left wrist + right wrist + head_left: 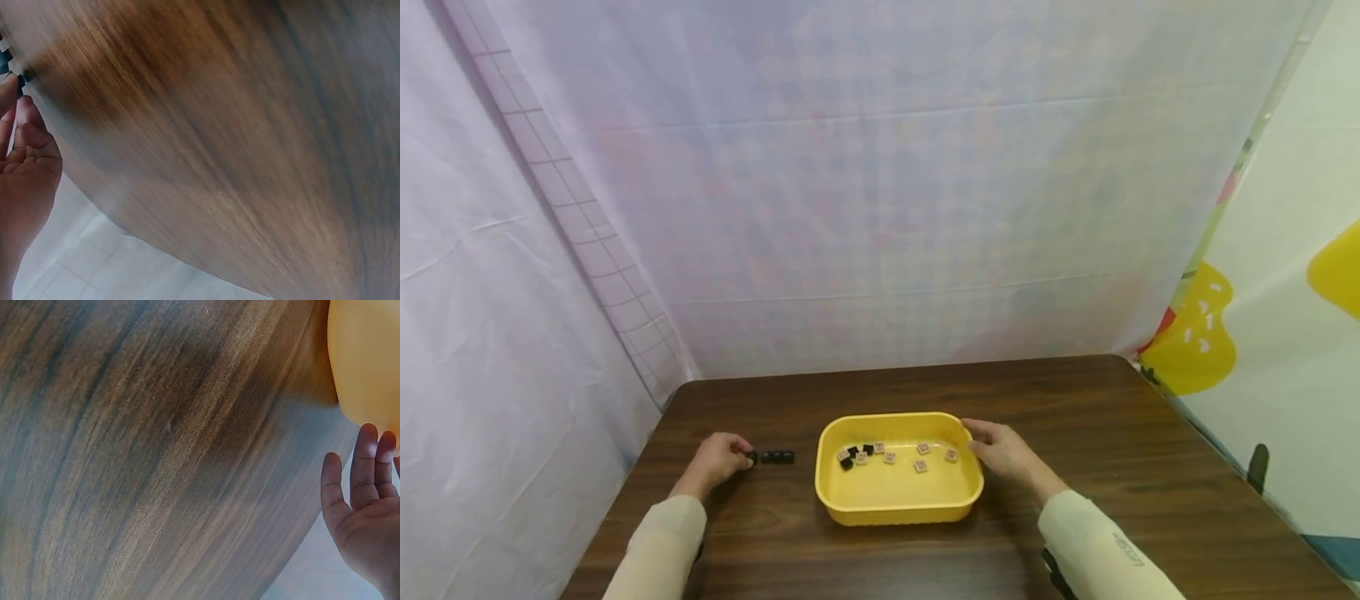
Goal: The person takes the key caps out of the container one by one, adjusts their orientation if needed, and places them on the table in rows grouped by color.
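"Left grip [718, 458]?"
"Pinching a black cube [752, 457], just off the 9 o'clock end of the row [777, 457]; row runs 9-to-3."
"Tray [897, 508]?"
"Farther, toward 3. Right grip [1006, 454] straight-fingered, grasping nothing, at its 2 o'clock rim. Left's nearer the row."

Left hand [715, 461] pinching, right hand [1009, 454] outstretched, arms [1093, 537] apart

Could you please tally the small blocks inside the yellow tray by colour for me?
Light tan blocks: 7
Black blocks: 3
Total: 10
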`<move>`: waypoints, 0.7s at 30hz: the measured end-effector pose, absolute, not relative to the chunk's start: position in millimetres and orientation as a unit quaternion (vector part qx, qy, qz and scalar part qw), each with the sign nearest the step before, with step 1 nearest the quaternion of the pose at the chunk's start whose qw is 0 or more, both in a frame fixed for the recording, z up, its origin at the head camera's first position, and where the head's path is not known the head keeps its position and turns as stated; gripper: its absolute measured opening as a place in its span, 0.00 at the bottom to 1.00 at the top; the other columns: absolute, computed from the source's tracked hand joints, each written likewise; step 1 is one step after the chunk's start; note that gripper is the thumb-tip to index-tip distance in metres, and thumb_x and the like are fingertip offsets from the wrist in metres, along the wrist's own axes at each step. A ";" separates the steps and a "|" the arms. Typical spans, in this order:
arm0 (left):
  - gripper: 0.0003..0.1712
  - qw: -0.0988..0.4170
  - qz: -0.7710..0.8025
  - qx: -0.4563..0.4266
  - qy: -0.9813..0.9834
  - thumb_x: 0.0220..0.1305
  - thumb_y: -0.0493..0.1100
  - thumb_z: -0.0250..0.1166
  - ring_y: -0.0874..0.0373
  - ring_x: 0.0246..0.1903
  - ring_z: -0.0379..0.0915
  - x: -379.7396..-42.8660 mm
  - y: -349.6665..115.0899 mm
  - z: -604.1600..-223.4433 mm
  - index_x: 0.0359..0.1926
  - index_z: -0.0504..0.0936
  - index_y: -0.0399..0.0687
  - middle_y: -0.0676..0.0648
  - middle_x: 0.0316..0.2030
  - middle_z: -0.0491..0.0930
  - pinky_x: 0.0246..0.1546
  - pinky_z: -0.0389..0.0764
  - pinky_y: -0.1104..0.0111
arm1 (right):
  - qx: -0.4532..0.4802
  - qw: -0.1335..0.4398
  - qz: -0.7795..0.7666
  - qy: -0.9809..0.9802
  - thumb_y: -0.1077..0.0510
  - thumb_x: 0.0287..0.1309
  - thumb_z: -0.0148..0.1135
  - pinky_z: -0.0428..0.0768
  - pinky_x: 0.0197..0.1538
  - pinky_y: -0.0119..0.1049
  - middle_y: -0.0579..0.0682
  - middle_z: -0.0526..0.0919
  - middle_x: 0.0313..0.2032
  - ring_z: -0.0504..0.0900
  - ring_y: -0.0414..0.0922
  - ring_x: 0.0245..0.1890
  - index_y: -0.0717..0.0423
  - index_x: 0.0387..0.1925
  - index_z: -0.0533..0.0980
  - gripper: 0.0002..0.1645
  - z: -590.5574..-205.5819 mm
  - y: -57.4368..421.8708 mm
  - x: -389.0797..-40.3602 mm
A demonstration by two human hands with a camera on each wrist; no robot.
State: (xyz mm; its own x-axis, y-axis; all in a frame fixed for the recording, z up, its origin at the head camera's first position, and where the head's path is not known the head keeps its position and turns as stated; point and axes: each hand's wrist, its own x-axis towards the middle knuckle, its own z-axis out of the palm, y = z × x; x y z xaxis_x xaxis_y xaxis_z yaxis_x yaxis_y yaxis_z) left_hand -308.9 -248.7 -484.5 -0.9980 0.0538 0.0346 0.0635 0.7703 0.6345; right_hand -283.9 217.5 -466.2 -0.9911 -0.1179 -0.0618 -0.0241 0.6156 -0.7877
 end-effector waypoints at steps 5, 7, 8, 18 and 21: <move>0.09 0.011 -0.338 -0.038 -0.940 0.50 0.29 0.70 0.55 0.30 0.74 -310.6 -246.6 -485.8 0.36 0.84 0.34 0.48 0.27 0.80 0.35 0.76 0.60 | -0.034 0.057 -0.433 0.899 0.62 0.71 0.52 0.73 0.58 0.58 0.67 0.71 0.64 0.72 0.63 0.61 0.62 0.69 0.67 0.27 -465.3 216.9 -283.2; 0.09 0.011 -0.339 -0.038 -0.940 0.50 0.29 0.70 0.54 0.30 0.74 -310.8 -245.6 -485.8 0.36 0.84 0.34 0.48 0.27 0.79 0.35 0.75 0.61 | -0.032 0.057 -0.434 0.899 0.62 0.71 0.52 0.74 0.58 0.57 0.66 0.71 0.64 0.72 0.63 0.61 0.62 0.69 0.67 0.27 -464.9 216.9 -282.6; 0.09 0.011 -0.340 -0.039 -0.940 0.50 0.29 0.70 0.54 0.30 0.74 -310.5 -244.9 -485.3 0.36 0.84 0.34 0.48 0.27 0.79 0.35 0.75 0.61 | -0.032 0.057 -0.434 0.899 0.62 0.71 0.52 0.74 0.58 0.57 0.66 0.71 0.64 0.72 0.63 0.61 0.62 0.69 0.67 0.27 -464.9 216.8 -282.3; 0.13 0.003 -0.345 -0.039 -0.938 0.49 0.30 0.71 0.55 0.30 0.73 -311.3 -241.7 -487.3 0.39 0.83 0.34 0.48 0.27 0.79 0.34 0.75 0.61 | -0.029 0.060 -0.434 0.898 0.61 0.71 0.53 0.73 0.58 0.58 0.67 0.71 0.64 0.72 0.64 0.61 0.62 0.69 0.67 0.27 -464.4 216.6 -282.8; 0.15 0.000 -0.343 -0.040 -0.938 0.49 0.30 0.71 0.54 0.30 0.73 -310.6 -241.7 -485.6 0.41 0.83 0.33 0.47 0.28 0.79 0.34 0.75 0.61 | -0.028 0.061 -0.435 0.898 0.61 0.71 0.53 0.73 0.58 0.58 0.67 0.71 0.64 0.72 0.64 0.62 0.61 0.69 0.67 0.27 -464.4 216.7 -283.0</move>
